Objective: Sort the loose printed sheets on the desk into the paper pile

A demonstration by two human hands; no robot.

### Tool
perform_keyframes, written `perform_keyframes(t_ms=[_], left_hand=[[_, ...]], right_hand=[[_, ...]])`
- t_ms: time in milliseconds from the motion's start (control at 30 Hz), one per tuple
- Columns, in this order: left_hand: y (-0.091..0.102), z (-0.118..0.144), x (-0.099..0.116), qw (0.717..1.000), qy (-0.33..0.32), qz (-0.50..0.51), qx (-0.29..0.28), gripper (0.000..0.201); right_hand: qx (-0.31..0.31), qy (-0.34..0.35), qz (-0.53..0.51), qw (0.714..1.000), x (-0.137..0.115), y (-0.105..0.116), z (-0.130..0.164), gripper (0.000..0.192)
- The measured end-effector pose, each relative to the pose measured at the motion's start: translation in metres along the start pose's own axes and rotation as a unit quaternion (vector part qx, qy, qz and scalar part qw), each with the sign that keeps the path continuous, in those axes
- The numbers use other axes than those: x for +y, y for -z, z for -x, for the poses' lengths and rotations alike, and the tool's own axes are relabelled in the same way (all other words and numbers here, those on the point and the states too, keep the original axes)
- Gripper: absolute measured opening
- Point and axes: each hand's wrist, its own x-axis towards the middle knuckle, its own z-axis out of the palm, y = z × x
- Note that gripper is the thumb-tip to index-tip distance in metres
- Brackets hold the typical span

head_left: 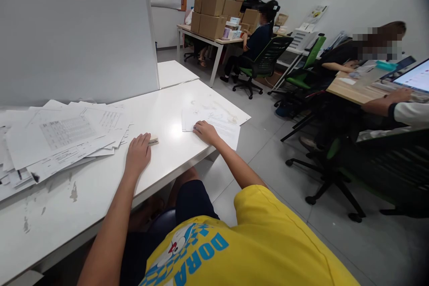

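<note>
Looking down in the head view: we see both our hands, set apart at mid-frame on the white table (150, 114).
Left hand: our left hand (139, 148) lies palm down, left of centre, its fingers against a small beige object (154, 141); we cannot tell whether they grip it. A careless sweep could knock it.
Right hand: our right hand (205, 132) rests on the thin printed sheets (228, 128), right of centre; we cannot tell whether its fingers pinch them.
Overhanging corner: at their lower right the sheets jut past the table's edge, so a brush of our forearm could bend them or, with the hand lifted, slide them to the floor.
Loose pile: the uneven paper pile (67, 132) fills the left of the frame; its fanned edges, near our left hand, could slip if bumped.
</note>
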Motion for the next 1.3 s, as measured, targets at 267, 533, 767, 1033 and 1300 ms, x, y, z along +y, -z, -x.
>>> perform_keyframes(t_ms=[267,533,767,1033,1300], left_hand=[[0.001,0.001,0.0,1.0,0.005,0.0,-0.001,0.053],[0.0,0.0,0.0,1.0,0.005,0.011,0.002,0.053],[0.0,-0.004,-0.007,0.999,0.008,0.042,0.013,0.054],[-0.002,0.036,0.055,0.992,-0.078,0.096,0.034,0.061],[-0.013,0.084,0.103,0.996,-0.05,0.039,-0.06,0.065]], right_hand=[[-0.033,0.03,0.041,0.998,0.001,0.007,0.0,0.029],[-0.055,0.021,0.009,0.998,0.006,0.009,-0.005,0.024],[-0.033,-0.009,0.007,0.999,0.001,0.014,-0.003,0.029],[0.016,0.103,-0.084,0.991,-0.077,-0.026,0.066,0.046],[0.05,0.082,-0.064,0.993,-0.083,-0.048,0.143,0.066]])
